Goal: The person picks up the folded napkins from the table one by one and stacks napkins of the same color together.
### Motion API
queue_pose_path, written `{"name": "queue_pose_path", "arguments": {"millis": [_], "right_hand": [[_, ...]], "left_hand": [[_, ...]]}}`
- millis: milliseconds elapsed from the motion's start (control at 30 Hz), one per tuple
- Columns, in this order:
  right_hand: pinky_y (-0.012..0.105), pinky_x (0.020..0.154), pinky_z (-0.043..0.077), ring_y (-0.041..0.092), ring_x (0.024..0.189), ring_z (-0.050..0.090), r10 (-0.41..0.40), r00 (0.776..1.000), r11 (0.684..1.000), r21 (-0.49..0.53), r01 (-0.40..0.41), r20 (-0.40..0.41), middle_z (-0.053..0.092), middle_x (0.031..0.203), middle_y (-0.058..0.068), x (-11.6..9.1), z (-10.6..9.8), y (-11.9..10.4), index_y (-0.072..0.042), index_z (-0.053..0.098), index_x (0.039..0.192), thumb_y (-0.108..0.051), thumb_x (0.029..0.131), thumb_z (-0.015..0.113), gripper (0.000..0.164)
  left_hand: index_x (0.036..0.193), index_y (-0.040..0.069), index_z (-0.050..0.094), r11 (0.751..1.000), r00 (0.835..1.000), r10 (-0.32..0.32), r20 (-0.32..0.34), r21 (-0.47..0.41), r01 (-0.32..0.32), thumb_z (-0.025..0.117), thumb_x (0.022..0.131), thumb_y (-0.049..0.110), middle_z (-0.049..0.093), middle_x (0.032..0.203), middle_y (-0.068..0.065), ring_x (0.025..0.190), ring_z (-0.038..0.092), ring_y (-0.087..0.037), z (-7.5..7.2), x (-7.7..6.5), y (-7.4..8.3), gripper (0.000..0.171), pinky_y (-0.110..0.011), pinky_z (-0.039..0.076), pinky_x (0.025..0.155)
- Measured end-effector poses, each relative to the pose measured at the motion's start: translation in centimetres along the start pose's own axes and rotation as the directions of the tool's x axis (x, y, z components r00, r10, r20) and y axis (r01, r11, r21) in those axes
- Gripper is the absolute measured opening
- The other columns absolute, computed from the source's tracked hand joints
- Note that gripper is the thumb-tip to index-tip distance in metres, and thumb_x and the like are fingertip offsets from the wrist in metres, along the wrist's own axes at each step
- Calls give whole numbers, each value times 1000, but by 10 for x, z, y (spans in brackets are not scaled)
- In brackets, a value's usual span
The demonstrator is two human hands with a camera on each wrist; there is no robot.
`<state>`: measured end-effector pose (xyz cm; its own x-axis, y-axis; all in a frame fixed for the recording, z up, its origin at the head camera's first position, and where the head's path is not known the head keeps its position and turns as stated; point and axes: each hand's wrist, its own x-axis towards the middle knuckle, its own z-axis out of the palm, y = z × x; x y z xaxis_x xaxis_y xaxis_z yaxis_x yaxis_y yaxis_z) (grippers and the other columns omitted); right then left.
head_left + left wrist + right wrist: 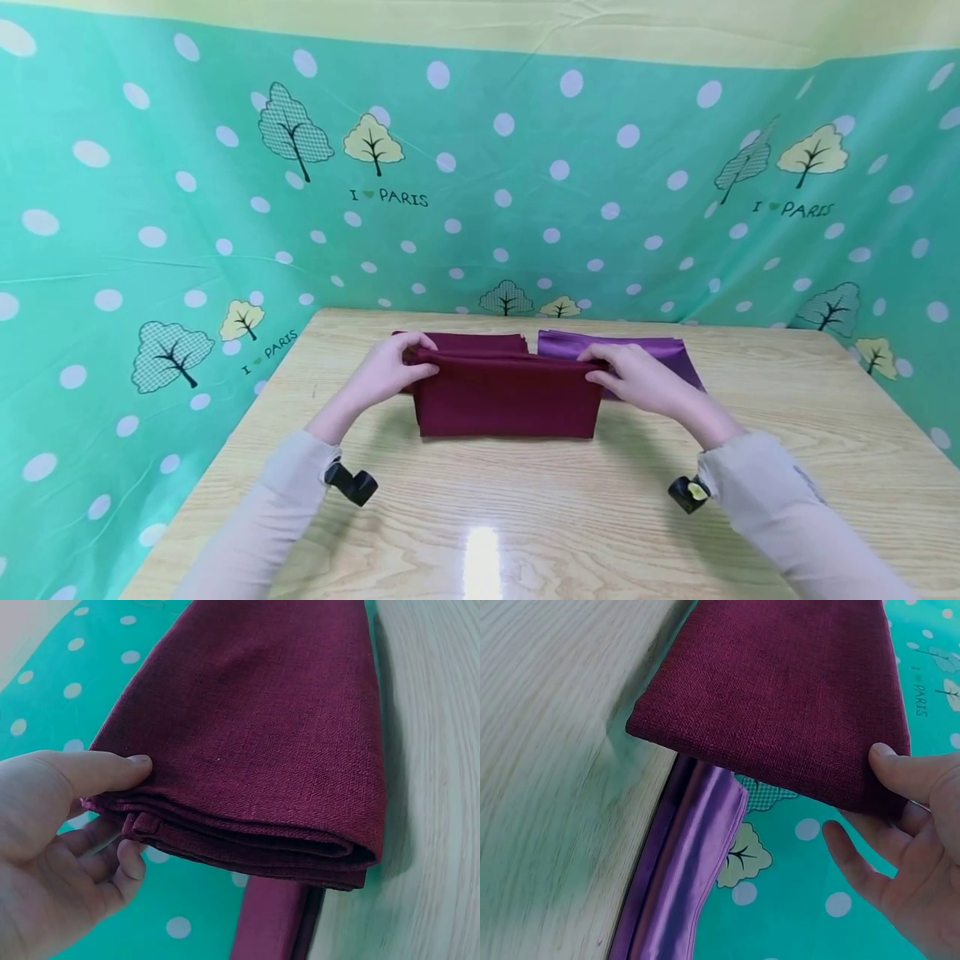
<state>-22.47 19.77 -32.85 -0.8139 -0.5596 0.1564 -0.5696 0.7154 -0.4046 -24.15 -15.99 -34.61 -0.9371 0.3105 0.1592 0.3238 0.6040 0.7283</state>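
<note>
A folded maroon cloth (508,398) hangs upright between the two hands, its lower edge near the tabletop. The left hand (396,365) pinches its upper left corner; in the left wrist view the thumb lies on the outer face and several folded layers (247,836) show at the side. The right hand (633,377) pinches the upper right corner, with the thumb on the near face of the cloth (780,705). Behind it lies another folded maroon cloth (472,342), partly hidden. To its right is a shiny purple folded cloth (660,350), also partly covered.
The wooden table (420,517) runs beneath everything, with a bright light reflection near its front. A green dotted curtain (525,225) with printed trees hangs along the back and sides. Small black devices (351,483) are strapped at both wrists.
</note>
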Motion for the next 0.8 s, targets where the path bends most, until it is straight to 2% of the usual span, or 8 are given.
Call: {"name": "queue_pose_path", "arguments": {"millis": [267, 367, 600, 800], "right_hand": [[30, 70, 49, 12, 74, 60, -19, 1000, 999, 29, 20, -11, 64, 100, 10, 11, 4, -4, -2, 60, 109, -4, 88, 56, 21], [30, 70, 49, 12, 75, 59, -29, 999, 999, 20, 29, -18, 64, 100, 10, 15, 5, -5, -2, 60, 109, -5, 88, 56, 21], [34, 77, 47, 15, 88, 59, 5, 1000, 1000, 11, -5, 3, 63, 107, 9, 25, 5, -8, -6, 59, 113, -12, 91, 54, 23], [37, 80, 47, 19, 92, 59, -17, 1000, 1000, 4, 17, -5, 64, 106, 8, 33, 5, -10, -6, 59, 113, -12, 91, 53, 23]], "left_hand": [[101, 15, 62, 999, 995, -43, -92, -4, 43, 69, 80, 19, 62, 91, -5, 77, 55, -18, -7, 0, -3, 22, -31, 45, 70], [102, 15, 62, 998, 991, -58, -117, -15, 56, 69, 80, 20, 63, 89, -5, 77, 56, -19, -9, 1, -7, 24, -31, 45, 70], [103, 13, 63, 996, 986, -73, -152, -61, 64, 70, 79, 17, 63, 90, -6, 78, 56, -19, -14, 5, -15, 25, -30, 45, 68], [104, 11, 63, 994, 980, -89, -176, -75, 77, 69, 80, 15, 63, 88, -8, 77, 54, -19, -16, 6, -18, 25, -29, 44, 67]]}}
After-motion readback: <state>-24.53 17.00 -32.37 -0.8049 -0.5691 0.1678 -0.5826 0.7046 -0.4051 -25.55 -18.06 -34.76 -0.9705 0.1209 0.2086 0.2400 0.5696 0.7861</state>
